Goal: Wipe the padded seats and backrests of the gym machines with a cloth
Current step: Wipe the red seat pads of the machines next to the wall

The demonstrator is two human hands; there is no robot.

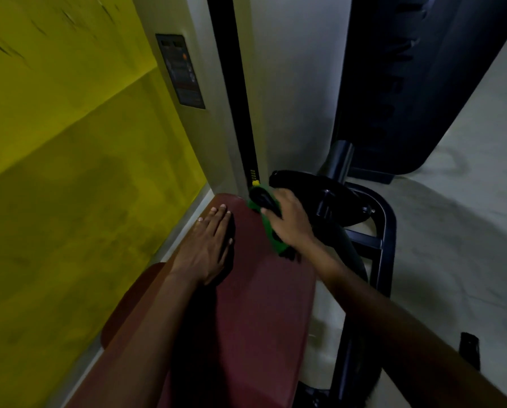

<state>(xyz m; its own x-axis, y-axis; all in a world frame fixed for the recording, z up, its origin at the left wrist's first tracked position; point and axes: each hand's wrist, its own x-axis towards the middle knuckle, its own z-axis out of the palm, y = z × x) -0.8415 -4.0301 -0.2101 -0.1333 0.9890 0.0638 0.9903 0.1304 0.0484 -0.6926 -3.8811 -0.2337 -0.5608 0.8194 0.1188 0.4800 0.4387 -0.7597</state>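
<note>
The right hand (287, 219) grips a bunched green cloth (271, 231) at the far right edge of the dark red padded seat (261, 304), mid-wipe by the look of it — the left hand (208, 245) lies flat and open, bracing. Nothing shows which areas are clean — other machines presumably remain.

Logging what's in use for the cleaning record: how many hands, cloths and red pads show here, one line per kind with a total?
hands: 2, left hand flat on the pad, right hand gripping the cloth
green cloth: 1
red pad: 1
Total: 4
</note>
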